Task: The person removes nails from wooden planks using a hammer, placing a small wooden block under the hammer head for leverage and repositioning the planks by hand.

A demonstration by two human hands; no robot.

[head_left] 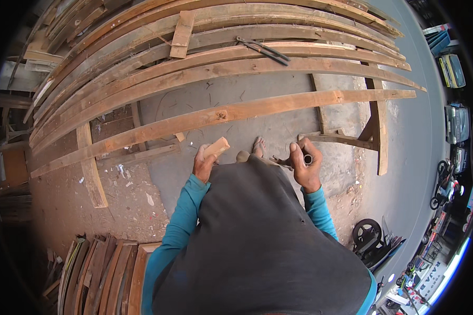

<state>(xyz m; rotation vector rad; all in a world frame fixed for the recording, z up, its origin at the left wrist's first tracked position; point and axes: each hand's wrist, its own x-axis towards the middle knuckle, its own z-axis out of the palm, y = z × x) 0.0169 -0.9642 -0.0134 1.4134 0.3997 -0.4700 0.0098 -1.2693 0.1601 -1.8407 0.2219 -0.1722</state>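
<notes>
My left hand (202,164) is closed around a short block of pale wood (218,147), held in front of my left side. On the other side, my right hand (306,170) grips a metal tool (308,158) with a hollow, tube-like handle end. A narrow dark part of this tool sticks out to the left of the fist; its head is too small to make out. Beyond both hands a long wooden beam (220,114) runs across from left to right. Long-handled pincers (263,50) lie on the beams farther back, right of a short board (182,34).
Several long beams (236,68) rest on wooden supports (379,131), some with nails sticking out. More planks (100,273) stand at the lower left. Bent nails and wood scraps litter the floor (231,134). A motorcycle (370,239) is parked at right beside the road (404,173).
</notes>
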